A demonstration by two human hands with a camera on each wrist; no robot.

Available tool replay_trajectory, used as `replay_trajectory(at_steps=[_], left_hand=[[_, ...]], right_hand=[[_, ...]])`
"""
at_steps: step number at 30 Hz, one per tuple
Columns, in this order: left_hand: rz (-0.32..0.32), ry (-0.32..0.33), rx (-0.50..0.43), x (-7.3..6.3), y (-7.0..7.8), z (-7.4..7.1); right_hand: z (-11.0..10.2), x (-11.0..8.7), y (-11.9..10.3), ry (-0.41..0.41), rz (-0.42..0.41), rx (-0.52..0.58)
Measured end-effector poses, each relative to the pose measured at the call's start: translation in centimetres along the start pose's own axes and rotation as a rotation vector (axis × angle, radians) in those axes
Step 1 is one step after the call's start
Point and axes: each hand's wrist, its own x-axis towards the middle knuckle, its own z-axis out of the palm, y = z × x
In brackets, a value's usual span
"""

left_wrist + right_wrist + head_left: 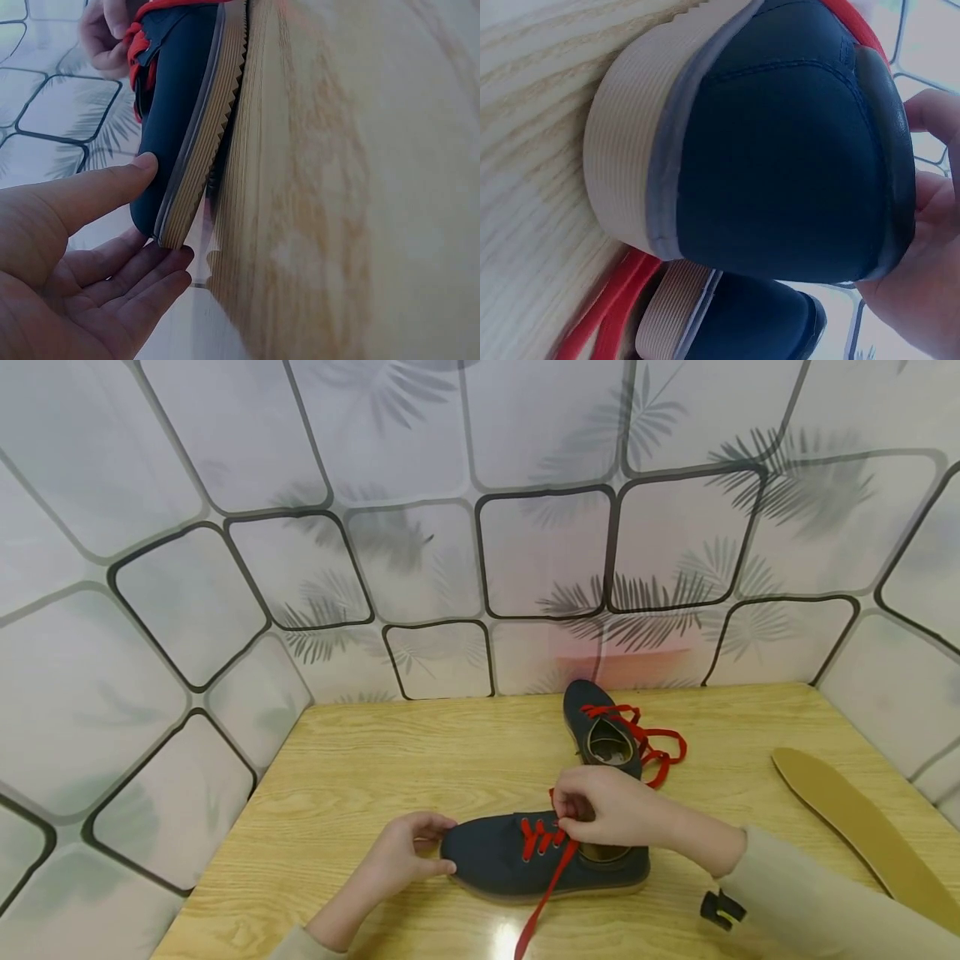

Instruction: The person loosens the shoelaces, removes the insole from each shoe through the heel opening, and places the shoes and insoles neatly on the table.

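Observation:
A dark blue shoe point(483, 860) with a ribbed tan sole point(196, 169) lies sole-down on the wooden table, toe to the left. My left hand point(393, 857) holds its toe, thumb on the upper and fingers around the front edge. Over the shoe's opening, my right hand point(618, 806) pinches the red shoelace point(553, 887) near the top eyelets. One lace end trails down over the shoe's near side toward the table's front. Lower rows of eyelets carry crossed red lacing point(540, 839). In the right wrist view the heel point(780, 165) hides part of the right hand.
Behind stands the matching shoe point(579, 700), its loose red laces point(666, 735) spread to the right. A long tan insole-shaped piece point(847, 822) lies at the table's right. Patterned fabric walls point(420, 568) enclose the wooden table point(390, 752) at the back and sides.

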Motion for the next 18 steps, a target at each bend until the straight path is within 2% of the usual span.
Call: replay_trajectory(at_steps=[4,13,18], left_hand=[[0.0,-0.002,-0.004,-0.03,0.02,-0.02],[0.003,-0.007,-0.031,-0.22,0.34,-0.14],[-0.004,-0.004,-0.021,-0.18,0.24,-0.12]], right_hand=[[-0.06,0.02,0.04,-0.027,0.037,0.022],[0.15,-0.06,0.77,-0.01,0.154,0.346],[0.34,0.1,0.88,0.002,0.242,0.433]])
